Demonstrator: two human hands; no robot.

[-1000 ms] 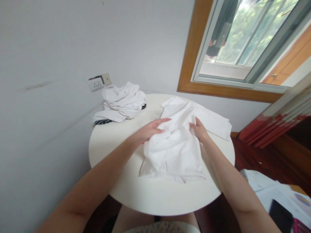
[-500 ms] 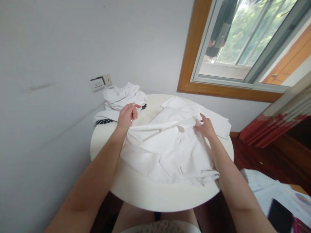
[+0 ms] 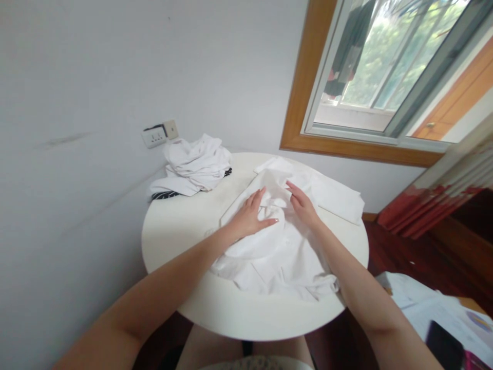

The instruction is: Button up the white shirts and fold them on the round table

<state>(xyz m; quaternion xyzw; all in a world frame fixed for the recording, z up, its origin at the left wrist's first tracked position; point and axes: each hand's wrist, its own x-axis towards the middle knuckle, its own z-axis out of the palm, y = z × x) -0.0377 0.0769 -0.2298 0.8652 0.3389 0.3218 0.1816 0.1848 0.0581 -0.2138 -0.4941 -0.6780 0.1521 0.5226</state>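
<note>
A white shirt (image 3: 277,252) lies rumpled across the round white table (image 3: 181,226). My left hand (image 3: 250,216) rests flat on the shirt's upper part, fingers stretched out and open. Close to its right, my right hand (image 3: 302,203) lies on the same cloth, fingers extended toward the collar area. Both hands sit close together near the shirt's top. Nothing is gripped in either hand.
A heap of white clothes (image 3: 194,164) with a black striped piece sits at the table's back left, under a wall socket (image 3: 157,134). Folded white cloth (image 3: 335,195) lies at the back right. A window (image 3: 385,67) is beyond; papers and a dark phone (image 3: 447,344) lie lower right.
My left hand came back from the far left, where it pinched the fabric, to the shirt's middle. The spread cloth is now gathered narrower. My right hand shifted slightly left.
</note>
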